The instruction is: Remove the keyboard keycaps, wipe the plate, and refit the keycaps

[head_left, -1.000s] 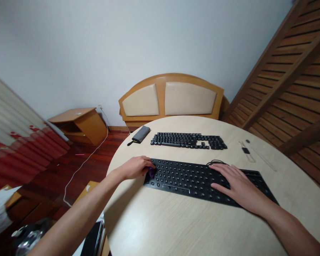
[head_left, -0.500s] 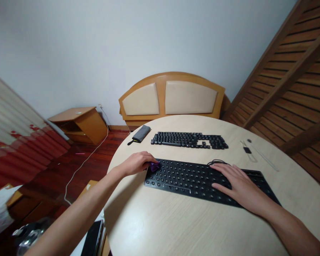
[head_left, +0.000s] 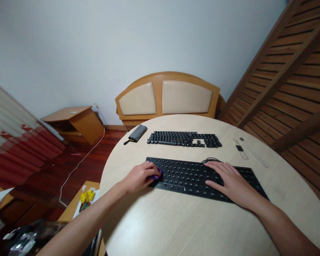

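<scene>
A: From my remote seat, where's the stripped keyboard (head_left: pixel 185 175)?
B: On the round table (head_left: pixel 173 220), lying lengthwise beneath both hands. I have the left hand (head_left: pixel 140 177) at its left end, fingers closed around a purple cloth (head_left: pixel 157 175) against the key sockets.
A: And the right hand (head_left: pixel 230 182)?
B: Spread, palm down, over the right half. Dark cable (head_left: pixel 212 159) just beyond its fingertips; loose keycaps (head_left: pixel 170 137) farther back, apart from both hands.

One keyboard base (head_left: pixel 181 174), one cloth (head_left: pixel 157 175), one pouch (head_left: pixel 138 133)
</scene>
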